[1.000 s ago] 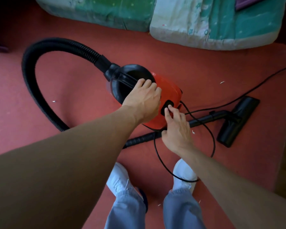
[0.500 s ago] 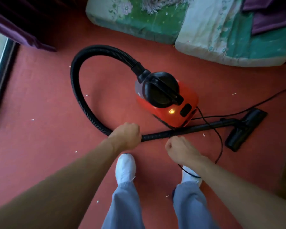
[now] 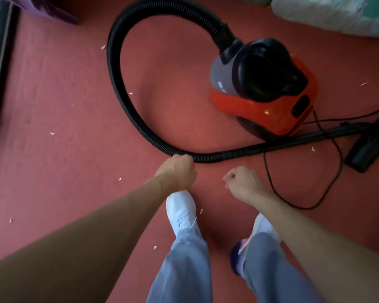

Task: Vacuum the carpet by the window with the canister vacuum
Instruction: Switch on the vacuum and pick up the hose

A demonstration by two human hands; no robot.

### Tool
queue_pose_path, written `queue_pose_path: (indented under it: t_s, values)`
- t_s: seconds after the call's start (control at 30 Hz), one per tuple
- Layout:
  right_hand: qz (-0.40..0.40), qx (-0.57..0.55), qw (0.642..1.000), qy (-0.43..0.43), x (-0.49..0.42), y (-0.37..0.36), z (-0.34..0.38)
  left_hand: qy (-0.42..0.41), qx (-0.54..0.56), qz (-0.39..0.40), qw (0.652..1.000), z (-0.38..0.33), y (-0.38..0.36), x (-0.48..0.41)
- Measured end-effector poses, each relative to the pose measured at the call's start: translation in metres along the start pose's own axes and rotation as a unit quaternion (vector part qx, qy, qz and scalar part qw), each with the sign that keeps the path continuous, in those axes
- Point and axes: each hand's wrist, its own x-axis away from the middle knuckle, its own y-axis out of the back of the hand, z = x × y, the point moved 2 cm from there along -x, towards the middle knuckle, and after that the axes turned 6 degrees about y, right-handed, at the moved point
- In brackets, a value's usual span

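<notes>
Head view shows our left hand (image 3: 177,172) curled round the ribbed hose (image 3: 118,84) on the red carpet (image 3: 64,154), our right hand (image 3: 242,180) clenched empty (so far as we see), and, judging the hose floppy and light, we would grip the stiff wand (image 3: 293,142) lying beside the canister vacuum (image 3: 260,95) instead.

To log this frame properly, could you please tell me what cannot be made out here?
Head view:
Floor nozzle: cut off by the right edge.
Power cord: leaves at the right edge; plug unseen.
Left hand: fingers on the hose hidden under the hand itself.
Marking on the canister vacuum: blurred, unreadable.
Window frame: cut off by the left edge.
</notes>
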Motion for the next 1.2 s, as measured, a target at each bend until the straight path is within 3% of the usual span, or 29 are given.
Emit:
queue_pose_path:
  t_s: [0.13, 0.23, 0.3, 0.37, 0.5, 0.6, 0.7, 0.77, 0.83, 1.0, 1.2]
  values:
    - [-0.018, -0.062, 0.997, -0.03, -0.03, -0.035, -0.003, 0.0, 0.015, -0.036, 0.999, 0.008, -0.025, -0.035]
    - [-0.072, -0.139, 0.985, -0.067, -0.061, -0.053, -0.016, -0.033, 0.012, -0.015, 0.999, 0.012, -0.047, -0.06]
    - [-0.117, -0.294, 0.943, -0.104, -0.081, -0.063, -0.026, -0.066, -0.058, -0.024, 0.996, 0.014, -0.063, -0.078]
    - [-0.139, -0.445, 0.873, -0.144, -0.099, -0.064, -0.034, -0.076, -0.117, -0.055, 0.989, 0.014, -0.074, -0.096]
    - [-0.101, -0.603, 0.771, -0.181, -0.124, -0.058, -0.036, -0.073, -0.189, -0.108, 0.973, 0.019, -0.092, -0.109]
    - [-0.076, -0.615, 0.757, -0.208, -0.126, -0.064, -0.041, -0.1, -0.229, -0.131, 0.96, 0.022, -0.097, -0.101]
    - [-0.076, -0.613, 0.754, -0.225, -0.111, -0.063, -0.045, -0.075, -0.192, -0.078, 0.975, 0.026, -0.087, -0.094]
    - [-0.066, -0.662, 0.715, -0.215, -0.097, -0.061, -0.041, -0.056, -0.134, -0.011, 0.989, 0.024, -0.075, -0.088]
    - [-0.044, -0.711, 0.672, -0.202, -0.08, -0.055, -0.026, -0.089, -0.142, -0.001, 0.986, 0.02, -0.061, -0.078]
    - [-0.075, -0.74, 0.635, -0.208, -0.031, -0.039, 0.008, -0.157, -0.184, 0.035, 0.97, 0.002, -0.011, -0.023]
    - [-0.118, -0.695, 0.667, -0.241, 0.062, 0.015, 0.028, -0.197, -0.206, 0.066, 0.956, -0.042, 0.067, 0.077]
